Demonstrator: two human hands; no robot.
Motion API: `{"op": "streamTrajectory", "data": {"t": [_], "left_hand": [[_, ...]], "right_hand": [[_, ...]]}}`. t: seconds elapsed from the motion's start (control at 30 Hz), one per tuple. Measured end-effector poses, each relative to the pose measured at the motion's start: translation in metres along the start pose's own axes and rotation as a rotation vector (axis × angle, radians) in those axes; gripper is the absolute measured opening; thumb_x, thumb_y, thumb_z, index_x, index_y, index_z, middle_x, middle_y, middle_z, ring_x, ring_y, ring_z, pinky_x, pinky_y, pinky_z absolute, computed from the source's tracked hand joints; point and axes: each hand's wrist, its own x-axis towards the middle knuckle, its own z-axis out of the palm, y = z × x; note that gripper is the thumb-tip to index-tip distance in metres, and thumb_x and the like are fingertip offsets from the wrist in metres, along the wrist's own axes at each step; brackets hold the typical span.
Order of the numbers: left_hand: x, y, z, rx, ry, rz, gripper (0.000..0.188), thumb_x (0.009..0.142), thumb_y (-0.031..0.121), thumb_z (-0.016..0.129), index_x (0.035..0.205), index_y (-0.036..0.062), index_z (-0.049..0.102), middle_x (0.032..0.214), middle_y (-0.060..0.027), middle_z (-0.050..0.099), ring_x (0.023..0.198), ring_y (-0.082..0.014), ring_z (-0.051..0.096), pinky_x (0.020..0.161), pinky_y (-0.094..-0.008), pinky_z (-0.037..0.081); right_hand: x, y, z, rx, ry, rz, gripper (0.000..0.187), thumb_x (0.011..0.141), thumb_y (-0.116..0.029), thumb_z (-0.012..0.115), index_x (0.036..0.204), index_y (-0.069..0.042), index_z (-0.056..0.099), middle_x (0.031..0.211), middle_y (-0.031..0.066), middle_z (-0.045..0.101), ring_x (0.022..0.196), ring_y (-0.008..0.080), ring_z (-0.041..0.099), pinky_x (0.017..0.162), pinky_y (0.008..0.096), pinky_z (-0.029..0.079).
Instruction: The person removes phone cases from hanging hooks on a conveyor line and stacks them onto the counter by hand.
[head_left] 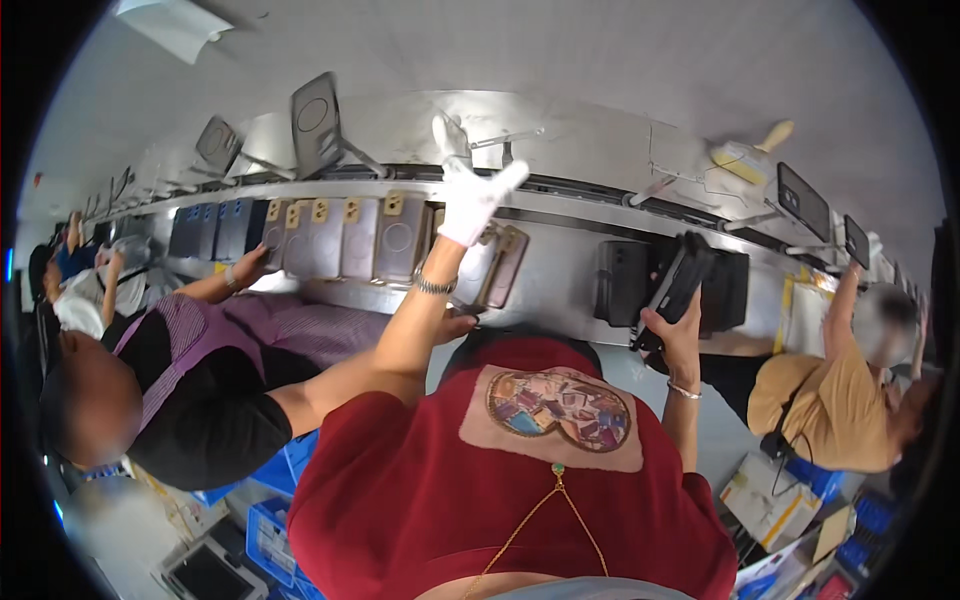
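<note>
Your left hand [470,198], in a white cloth glove, reaches over the far edge of the long silver metal table [555,262]. Its thumb is spread away from the other fingers. Its fingertips are near a thin metal arm [508,138], but you can't tell from here if they hold anything.

Your bare right hand [680,335] grips a small bunch of flat black phone-shaped pieces [682,275]. They tilt over the near edge of the table, right of its middle. On the table just left of them lie more flat black pieces with rounded corners [622,282], and another black group [728,290] lies just to their right.

Under and left of your gloved arm, a row of shiny grey-purple phone-shaped pieces with gold camera parts [357,238] lies along the table. Dark blue pieces [215,230] come next, farther left. A co-worker's hand [250,268] is near where the two colours meet. Past the far edge, toward the right, lies a brush with a yellow handle [750,158].
</note>
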Motion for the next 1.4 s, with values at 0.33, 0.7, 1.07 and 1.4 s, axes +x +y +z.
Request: {"op": "streamTrajectory", "data": {"t": [0.33,0.7,1.07,1.4], "left_hand": [[0.048,-0.021,0.064,-0.561,-0.395,-0.34,0.028,0.099,0.013,0.049,0.124,0.0028,0.051,0.093,-0.0037,0.061,0.096,-0.0167,0.065,0.083,-0.0281,0.052],[0.04,0.002,0.087,-0.747,-0.673,-0.217,0.019,0.093,0.006,0.061,0.11,0.005,0.051,0.118,-0.0105,0.061,0.098,-0.0119,0.061,0.083,-0.0244,0.051],[0.018,0.049,0.18,-0.112,-0.792,0.061,0.032,0.077,0.017,0.078,0.101,0.0036,0.063,0.091,-0.006,0.069,0.08,-0.015,0.065,0.074,-0.03,0.053],[-0.059,-0.02,0.135,-0.464,-1.12,-0.342,0.046,0.089,0.017,0.071,0.129,0.0003,0.054,0.108,-0.0053,0.065,0.097,-0.0117,0.061,0.086,-0.0272,0.051]], "right_hand": [[0.072,-0.093,-0.008,0.155,-0.021,-0.443,0.095,0.063,0.007,0.081,0.145,-0.002,0.035,0.143,0.0103,0.045,0.134,0.0241,0.044,0.107,0.0379,0.041],[0.089,-0.114,-0.023,-0.398,-0.015,-0.54,0.078,0.063,-0.01,0.088,0.129,0.001,0.049,0.117,0.0075,0.056,0.107,0.0184,0.053,0.095,0.0311,0.045],[0.129,-0.171,-0.003,-1.379,-0.193,-0.577,0.085,0.054,-0.009,0.083,0.131,-0.009,0.047,0.123,0.0073,0.053,0.118,0.0314,0.046,0.107,0.0491,0.031],[0.129,-0.171,-0.137,-0.942,0.233,-0.551,0.097,0.065,-0.032,0.088,0.139,0.005,0.038,0.13,0.0208,0.052,0.123,0.0295,0.049,0.106,0.0378,0.037]]}}
